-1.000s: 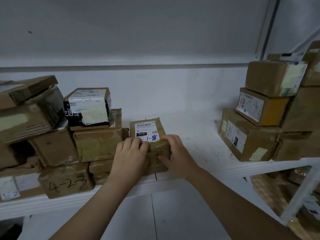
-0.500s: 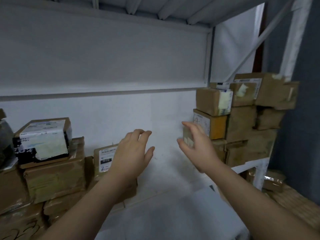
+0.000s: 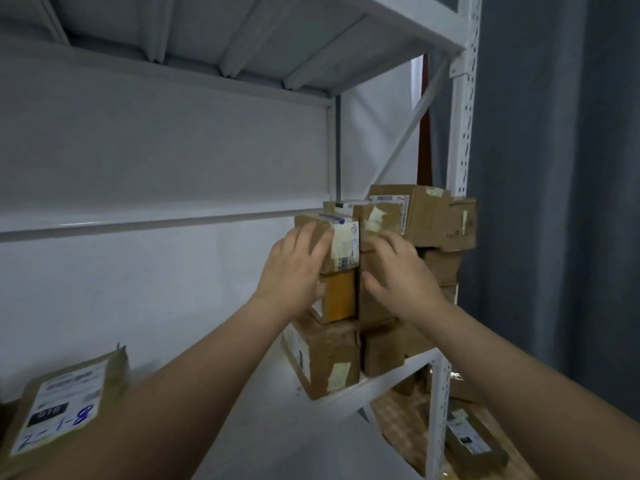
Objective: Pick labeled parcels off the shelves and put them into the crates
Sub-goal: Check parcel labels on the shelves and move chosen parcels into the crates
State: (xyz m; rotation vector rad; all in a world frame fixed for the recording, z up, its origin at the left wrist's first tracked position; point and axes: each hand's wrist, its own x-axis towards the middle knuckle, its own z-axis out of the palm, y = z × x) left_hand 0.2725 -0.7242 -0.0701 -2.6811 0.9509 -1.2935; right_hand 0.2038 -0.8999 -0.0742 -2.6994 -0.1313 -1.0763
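A stack of brown cardboard parcels fills the right end of the white shelf (image 3: 391, 379). At its top left sits a small parcel (image 3: 343, 247) with a white label wrapped over its corner. My left hand (image 3: 294, 268) lies flat against that parcel's left face, fingers straight. My right hand (image 3: 398, 275) rests on the boxes just right of it, fingertips at the label's right edge. Under the parcel is an orange-brown box (image 3: 341, 299), and under that a bigger taped box (image 3: 329, 358). No crate is in view.
A flat parcel marked "2-1-8" (image 3: 59, 414) lies at the lower left. Larger boxes (image 3: 426, 216) top the stack against the perforated shelf upright (image 3: 462, 133). More parcels (image 3: 467, 441) lie on the shelf below. A dark curtain (image 3: 561, 202) hangs to the right.
Both hands let go of the "2-1-8" parcel, swung right across the bare shelf and now lie on the small labeled parcel atop the right stack.
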